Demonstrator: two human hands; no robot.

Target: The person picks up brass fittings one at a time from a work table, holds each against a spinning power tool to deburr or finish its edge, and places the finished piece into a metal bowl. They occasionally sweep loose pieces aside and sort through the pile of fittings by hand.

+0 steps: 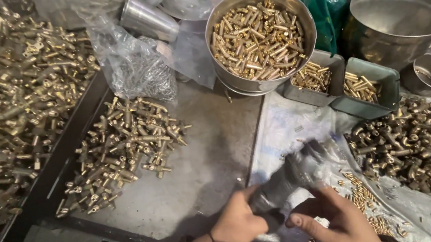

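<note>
My left hand (237, 222) grips the twisted neck of a clear plastic bag (299, 168) that holds small metal parts; the bag is blurred. My right hand (338, 220) touches the same bag from below, fingers spread along it. Under the bag lies a plastic sheet (286, 124) with small loose brass pins (362, 196) scattered on it. A heap of brass T-shaped fittings (418, 146) lies just to the right of my hands.
A steel bowl (261, 40) full of brass pins stands at the back, with two green bins (366, 87) of pins beside it. Another pile of brass fittings (124, 147) sits on the grey table, a large heap (2, 96) at left. Empty steel bowls (404, 21) stand far right.
</note>
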